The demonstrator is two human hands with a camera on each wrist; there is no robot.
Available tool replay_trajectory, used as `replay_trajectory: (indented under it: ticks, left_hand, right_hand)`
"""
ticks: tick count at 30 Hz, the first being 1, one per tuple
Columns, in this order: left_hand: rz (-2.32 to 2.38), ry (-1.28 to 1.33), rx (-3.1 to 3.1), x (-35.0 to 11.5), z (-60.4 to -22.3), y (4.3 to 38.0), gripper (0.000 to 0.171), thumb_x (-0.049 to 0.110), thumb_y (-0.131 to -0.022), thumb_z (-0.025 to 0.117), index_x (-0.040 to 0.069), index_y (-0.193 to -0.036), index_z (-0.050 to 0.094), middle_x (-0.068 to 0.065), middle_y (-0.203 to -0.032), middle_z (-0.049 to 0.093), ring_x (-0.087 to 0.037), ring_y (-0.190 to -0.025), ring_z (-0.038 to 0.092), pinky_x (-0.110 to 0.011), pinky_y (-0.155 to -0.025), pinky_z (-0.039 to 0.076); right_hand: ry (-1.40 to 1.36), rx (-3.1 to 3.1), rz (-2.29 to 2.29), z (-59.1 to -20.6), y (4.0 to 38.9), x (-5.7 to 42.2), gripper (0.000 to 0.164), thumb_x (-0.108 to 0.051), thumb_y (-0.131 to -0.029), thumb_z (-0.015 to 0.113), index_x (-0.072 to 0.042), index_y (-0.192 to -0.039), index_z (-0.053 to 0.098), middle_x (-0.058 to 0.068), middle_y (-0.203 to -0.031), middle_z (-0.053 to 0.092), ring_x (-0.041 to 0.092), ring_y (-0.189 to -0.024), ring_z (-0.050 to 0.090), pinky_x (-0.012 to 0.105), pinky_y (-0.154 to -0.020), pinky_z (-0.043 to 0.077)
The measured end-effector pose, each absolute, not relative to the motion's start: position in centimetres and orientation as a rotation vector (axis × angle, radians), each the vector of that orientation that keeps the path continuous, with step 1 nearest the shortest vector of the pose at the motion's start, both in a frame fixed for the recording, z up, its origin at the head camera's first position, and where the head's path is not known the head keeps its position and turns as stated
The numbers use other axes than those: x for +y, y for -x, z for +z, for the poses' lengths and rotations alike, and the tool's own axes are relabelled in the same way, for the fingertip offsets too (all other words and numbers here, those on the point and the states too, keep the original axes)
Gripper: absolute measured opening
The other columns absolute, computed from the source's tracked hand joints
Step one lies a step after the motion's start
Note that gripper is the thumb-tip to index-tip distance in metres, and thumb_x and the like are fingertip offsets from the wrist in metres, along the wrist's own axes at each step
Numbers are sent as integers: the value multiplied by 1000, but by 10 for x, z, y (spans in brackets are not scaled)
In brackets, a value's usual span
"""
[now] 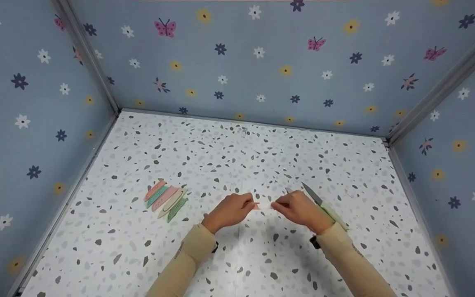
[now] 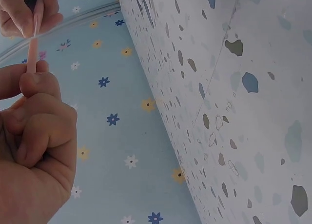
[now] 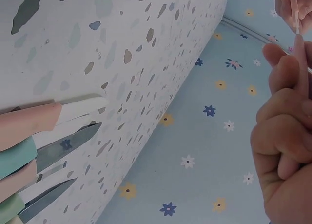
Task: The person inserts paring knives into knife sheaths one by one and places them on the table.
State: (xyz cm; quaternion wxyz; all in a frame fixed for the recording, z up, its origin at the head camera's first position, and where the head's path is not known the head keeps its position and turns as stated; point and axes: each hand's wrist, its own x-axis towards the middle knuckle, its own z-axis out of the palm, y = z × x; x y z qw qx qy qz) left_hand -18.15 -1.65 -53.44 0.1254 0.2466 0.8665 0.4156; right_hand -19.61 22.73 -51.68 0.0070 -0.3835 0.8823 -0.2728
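Note:
In front of me my left hand [image 1: 230, 210] pinches a short pink piece [image 2: 32, 55] between thumb and forefinger. Facing it, my right hand [image 1: 300, 208] pinches a slim pink handle-like piece [image 3: 301, 63]. A thin pale section [image 2: 34, 37] joins the two in the left wrist view, like a narrow knife seen edge-on; whether the left piece is a blade cover I cannot tell. Beside my right wrist lies a knife [image 1: 333, 215] with a pale green handle. The right wrist view shows several knives there, including one with a teal handle [image 3: 17, 158] and one with a pink handle [image 3: 29, 122].
To the left, several flat pink, teal, cream and green pieces with small holes [image 1: 167, 199] lie side by side, like blade covers. The speckled white tabletop [image 1: 221, 165] is bordered by blue flowered panels [image 1: 241, 62]. A bare blade [image 1: 311, 193] points away from me.

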Motion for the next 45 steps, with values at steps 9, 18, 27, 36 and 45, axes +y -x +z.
replay_trajectory:
  ticks: [9, 18, 27, 36, 45]
  left_hand:
    - [1203, -690, 2528, -13, -534, 181, 24, 25, -101, 44, 17, -80, 52, 2, -65, 47, -11, -53, 38, -27, -53, 34]
    - [1203, -691, 2509, -10, -530, 179, 25, 27, -102, 43, 13, -85, 56, 2, -67, 48, -11, -54, 39, -27, -54, 35]
    - [1185, -742, 2519, -7, -529, 179, 25, 27, -102, 43, 17, -81, 50, 3, -62, 41, -10, -51, 33, -26, -52, 32]
    - [1181, -736, 2503, -4, -528, 177, 24, 24, -102, 43, 16, -80, 46, 2, -61, 38, -10, -50, 33, -26, -51, 31]
    - [1170, -761, 2513, -3, -525, 177, 24, 23, -102, 42, 16, -79, 46, 2, -60, 37, -10, -49, 32, -26, -51, 30]
  right_hand:
    - [1215, 2764, -851, -515, 195, 227, 43, -33, -97, 54, -19, -57, 48, -15, -50, 25, 0, -43, 25, 19, -46, 26]
    - [1197, 2767, -850, -513, 193, 226, 40, -24, -95, 58, -19, -57, 48, -15, -50, 25, 0, -44, 25, 19, -46, 26]
    - [1178, 2781, -835, -512, 190, 224, 41, -28, -96, 57, -20, -56, 48, -14, -49, 25, 0, -43, 25, 20, -45, 25]
    - [1173, 2791, -810, -512, 188, 222, 37, -21, -94, 60, -19, -58, 52, -14, -49, 27, 1, -43, 27, 20, -45, 26]
    - [1186, 2805, -799, -512, 188, 223, 41, -23, -95, 59, -20, -56, 46, -14, -49, 26, 1, -43, 26, 20, -46, 26]
